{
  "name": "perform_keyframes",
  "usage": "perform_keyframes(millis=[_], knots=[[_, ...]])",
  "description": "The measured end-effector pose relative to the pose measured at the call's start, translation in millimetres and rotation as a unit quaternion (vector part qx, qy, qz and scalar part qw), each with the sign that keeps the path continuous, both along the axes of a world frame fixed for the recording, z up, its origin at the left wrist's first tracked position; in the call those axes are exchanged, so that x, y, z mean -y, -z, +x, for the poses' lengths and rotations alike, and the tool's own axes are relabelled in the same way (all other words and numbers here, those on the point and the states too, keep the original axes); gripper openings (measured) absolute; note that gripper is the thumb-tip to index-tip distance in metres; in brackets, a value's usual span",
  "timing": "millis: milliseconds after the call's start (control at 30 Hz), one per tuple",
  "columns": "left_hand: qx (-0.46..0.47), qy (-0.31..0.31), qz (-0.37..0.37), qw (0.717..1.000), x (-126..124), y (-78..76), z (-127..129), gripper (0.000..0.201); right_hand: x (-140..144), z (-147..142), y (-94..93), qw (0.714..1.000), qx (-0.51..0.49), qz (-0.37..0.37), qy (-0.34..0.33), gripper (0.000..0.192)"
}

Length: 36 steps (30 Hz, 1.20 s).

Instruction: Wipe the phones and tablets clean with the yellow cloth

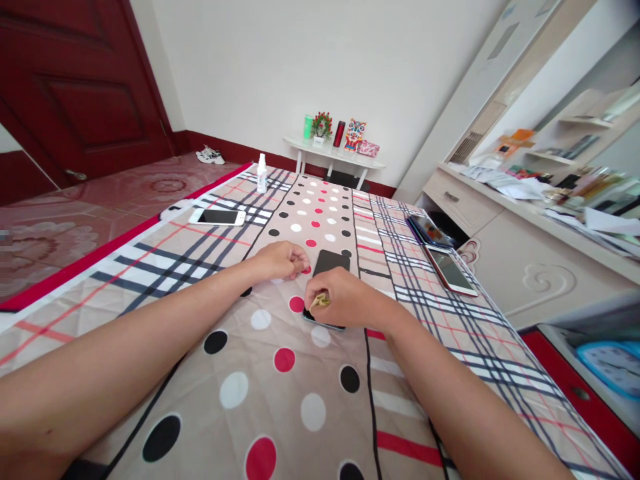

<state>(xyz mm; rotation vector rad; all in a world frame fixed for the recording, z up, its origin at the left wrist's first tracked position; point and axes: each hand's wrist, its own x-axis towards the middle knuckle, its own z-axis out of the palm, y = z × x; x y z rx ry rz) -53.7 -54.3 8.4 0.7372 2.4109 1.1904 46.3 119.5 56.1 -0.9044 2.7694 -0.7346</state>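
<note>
A dark smartphone (334, 259) lies screen up on the dotted bedspread (270, 400). Over its lower half is my right hand (345, 297), closed around a small crumpled yellowish cloth (321, 300) that sits at the phone's surface. The hand hides much of the screen; the phone's near edge shows below it. My left hand (283, 260) rests on the bedspread just left of the phone, apart from it. Its fingers are curled in, and I see nothing in them.
A white phone (220, 217) and a white spray bottle (262, 175) are on the bed's left side. Another white phone (453, 271) and dark devices (430, 230) lie along the right edge. A cluttered dresser (500, 227) stands right; a small shelf table (335, 155) is beyond the bed.
</note>
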Motion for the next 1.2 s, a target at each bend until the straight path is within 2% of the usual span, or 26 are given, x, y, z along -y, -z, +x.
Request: perform_keyframes(millis=[33, 100, 200, 300, 400, 500, 600, 700, 767, 833, 867, 933, 1000, 1067, 1133, 1200], knots=[[0.000, 0.000, 0.000, 1.000, -0.2, -0.8, 0.6, 0.020, -3.4, -5.3, 3.8, 0.999, -0.022, -0.013, 0.020, 0.017], [0.002, -0.005, -0.001, 1.000, -0.6, -1.8, 1.3, 0.019, -15.1, -22.5, 15.8, 0.988, -0.100, -0.037, 0.108, 0.020], [0.002, -0.019, -0.009, 1.000, -1.3, -1.5, 1.0, 0.019, -32.5, -51.5, 34.2, 0.953, -0.189, -0.024, 0.238, 0.020], [0.002, -0.020, -0.006, 1.000, -1.8, 0.2, 0.0, 0.017, -34.1, -65.4, 40.8, 0.939, -0.199, 0.005, 0.282, 0.022], [0.011, -0.021, 0.016, 1.000, -1.5, 1.5, -0.7, 0.015, -19.4, -58.4, 33.7, 0.957, -0.179, 0.013, 0.229, 0.024], [0.022, -0.025, 0.032, 0.999, -0.5, 1.2, -0.3, 0.014, -1.2, -37.9, 19.1, 0.984, -0.108, 0.002, 0.139, 0.023], [0.028, -0.016, 0.042, 0.999, 0.5, 0.3, 0.2, 0.014, 9.8, -14.2, 3.3, 0.998, -0.044, 0.015, 0.046, 0.022], [0.036, -0.003, 0.051, 0.998, 1.2, 1.1, 0.0, 0.016, 8.1, 2.3, -11.9, 0.999, 0.016, 0.025, -0.037, 0.021], [0.040, 0.003, 0.053, 0.998, 1.4, 3.1, -0.9, 0.018, -2.0, 5.0, -20.1, 0.991, 0.098, 0.020, -0.085, 0.021], [0.040, 0.009, 0.054, 0.998, 1.6, 5.7, -2.2, 0.019, -19.0, 0.0, -23.6, 0.977, 0.186, 0.010, -0.104, 0.022], [0.038, 0.010, 0.052, 0.998, 1.7, 6.9, -2.9, 0.019, -29.3, -5.0, -22.7, 0.973, 0.215, 0.003, -0.089, 0.022], [0.026, 0.010, 0.042, 0.999, 1.8, 7.8, -3.4, 0.020, -50.5, -18.1, -15.1, 0.981, 0.192, -0.023, 0.012, 0.022], [-0.006, -0.003, 0.011, 1.000, 1.1, 5.2, -0.5, 0.022, -68.8, -32.0, -1.5, 0.979, 0.084, -0.054, 0.176, 0.020], [-0.075, -0.031, -0.040, 0.996, -1.4, -1.8, 8.5, 0.024, -81.1, -43.1, 14.3, 0.945, -0.037, -0.043, 0.323, 0.018], [-0.187, -0.054, -0.085, 0.977, -6.9, -11.5, 25.5, 0.030, -87.3, -49.7, 28.1, 0.916, -0.095, -0.050, 0.387, 0.019], [-0.291, -0.035, -0.100, 0.951, -15.4, -20.4, 49.0, 0.044, -89.3, -52.1, 37.3, 0.912, -0.098, -0.077, 0.391, 0.021]])
